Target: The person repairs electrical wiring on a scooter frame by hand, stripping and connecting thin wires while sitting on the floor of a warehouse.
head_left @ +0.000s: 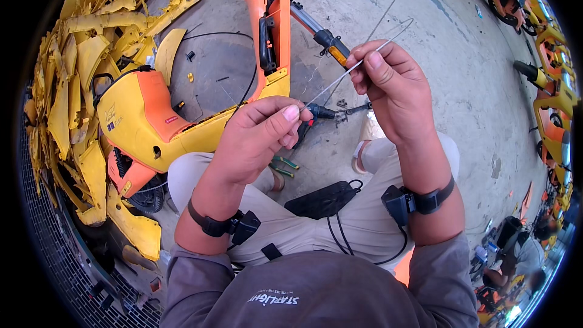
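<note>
Concrete floor (480,133) below, thin wire (331,87) between two hands

Yellow panels (91,54) lie heaped at the left. The left hand (258,136) pinches the thin wire low, thumb against fingers; the right hand (398,88) pinches it higher. Between them it slants up rightward, its bent tip jutting past the right hand's fingers.

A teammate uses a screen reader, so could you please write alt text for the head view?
A person's left hand and right hand pinch a thin wire, held slantwise, its bent tip beyond the right hand. To the left are an orange-and-yellow scooter body and a heap of yellow panels on a grey floor.
</note>
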The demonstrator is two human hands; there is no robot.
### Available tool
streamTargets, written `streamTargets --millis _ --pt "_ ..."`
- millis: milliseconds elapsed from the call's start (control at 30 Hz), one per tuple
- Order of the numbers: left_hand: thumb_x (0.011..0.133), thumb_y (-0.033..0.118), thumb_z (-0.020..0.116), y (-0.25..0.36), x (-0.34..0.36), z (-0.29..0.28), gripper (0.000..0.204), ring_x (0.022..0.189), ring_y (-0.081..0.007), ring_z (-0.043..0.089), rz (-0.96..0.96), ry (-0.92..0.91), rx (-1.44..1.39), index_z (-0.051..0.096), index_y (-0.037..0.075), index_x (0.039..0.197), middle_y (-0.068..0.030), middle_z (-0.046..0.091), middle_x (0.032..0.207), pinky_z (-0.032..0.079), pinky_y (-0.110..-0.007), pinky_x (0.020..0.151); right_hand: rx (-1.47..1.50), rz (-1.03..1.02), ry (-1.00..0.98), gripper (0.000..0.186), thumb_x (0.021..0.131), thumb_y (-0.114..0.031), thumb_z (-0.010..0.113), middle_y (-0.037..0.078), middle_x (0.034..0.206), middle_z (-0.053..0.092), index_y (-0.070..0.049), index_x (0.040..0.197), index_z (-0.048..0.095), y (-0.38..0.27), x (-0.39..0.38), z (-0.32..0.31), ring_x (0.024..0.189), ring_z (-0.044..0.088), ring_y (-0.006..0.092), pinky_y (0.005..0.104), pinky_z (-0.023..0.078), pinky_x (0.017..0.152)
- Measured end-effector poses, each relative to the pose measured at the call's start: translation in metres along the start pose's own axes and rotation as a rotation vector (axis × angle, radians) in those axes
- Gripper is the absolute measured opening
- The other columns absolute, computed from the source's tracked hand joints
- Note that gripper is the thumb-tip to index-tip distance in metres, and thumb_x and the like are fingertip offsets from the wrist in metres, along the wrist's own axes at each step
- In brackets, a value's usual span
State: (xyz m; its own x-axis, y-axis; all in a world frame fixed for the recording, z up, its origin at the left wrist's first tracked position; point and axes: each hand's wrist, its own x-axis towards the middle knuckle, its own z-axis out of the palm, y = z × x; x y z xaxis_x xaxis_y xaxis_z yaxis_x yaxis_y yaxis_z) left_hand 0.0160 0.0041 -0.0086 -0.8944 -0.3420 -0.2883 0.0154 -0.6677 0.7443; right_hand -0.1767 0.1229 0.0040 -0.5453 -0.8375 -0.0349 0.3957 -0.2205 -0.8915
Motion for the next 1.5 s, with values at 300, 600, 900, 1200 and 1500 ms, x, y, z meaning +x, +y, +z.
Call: streamTargets --millis 300,600,900,1200,1500 --pt "0.093 0.017 0.061 0.0 0.002 -0.001 0.022 0.07 -0.0086 0.051 -0.007 0.007 0.016 0.065 -0.002 0.103 -0.0049 0.063 0.089 0.044 -0.022 0.064 0.024 -0.011 -0.013 0.016 0.095 -0.01 0.055 0.009 0.095 0.066 0.001 0.104 0.062 -0.001 -0.001 -0.002 0.079 0.058 0.0113 0.0246 0.046 0.069" --pt "0.093 0.016 0.062 -0.002 0.003 -0.004 0.021 0.069 -0.0071 0.051 0.005 0.055 0.009 0.065 -0.002 0.103 -0.0059 0.065 0.093 0.044 -0.022 0.063 0.001 -0.027 -0.044 0.015 0.095 -0.009 0.053 0.009 0.098 0.065 0.001 0.103 0.061 0.0 -0.001 -0.002 0.082 0.058 0.0122 0.0253 0.046 0.07" --pt "0.094 0.013 0.057 0.004 0.002 -0.001 0.018 0.065 -0.0078 0.045 -0.01 0.149 0.144 0.062 -0.003 0.099 -0.0003 0.052 0.073 0.039 -0.024 0.062 -0.049 -0.035 0.005 0.018 0.095 -0.013 0.056 0.008 0.096 0.065 0.001 0.105 0.062 -0.008 -0.001 0.001 0.081 0.058 0.0113 0.0247 0.046 0.069" --pt "0.091 0.014 0.064 0.02 -0.011 -0.047 0.017 0.067 -0.0065 0.048 0.182 0.313 0.324 0.063 -0.001 0.098 -0.0024 0.062 0.084 0.039 -0.02 0.062 0.01 -0.084 0.205 0.025 0.095 -0.021 0.059 0.006 0.093 0.066 0.001 0.105 0.064 -0.032 0.005 -0.033 0.076 0.055 0.0086 0.0226 0.044 0.067" --pt "0.091 0.008 0.062 0.025 -0.021 -0.054 0.013 0.067 -0.0058 0.049 0.259 0.284 0.391 0.063 -0.003 0.099 -0.0047 0.063 0.087 0.04 -0.02 0.064 0.0 -0.152 0.228 0.024 0.095 -0.021 0.059 0.005 0.094 0.066 0.0 0.105 0.064 -0.046 -0.014 -0.052 0.076 0.055 0.0078 0.021 0.044 0.067"
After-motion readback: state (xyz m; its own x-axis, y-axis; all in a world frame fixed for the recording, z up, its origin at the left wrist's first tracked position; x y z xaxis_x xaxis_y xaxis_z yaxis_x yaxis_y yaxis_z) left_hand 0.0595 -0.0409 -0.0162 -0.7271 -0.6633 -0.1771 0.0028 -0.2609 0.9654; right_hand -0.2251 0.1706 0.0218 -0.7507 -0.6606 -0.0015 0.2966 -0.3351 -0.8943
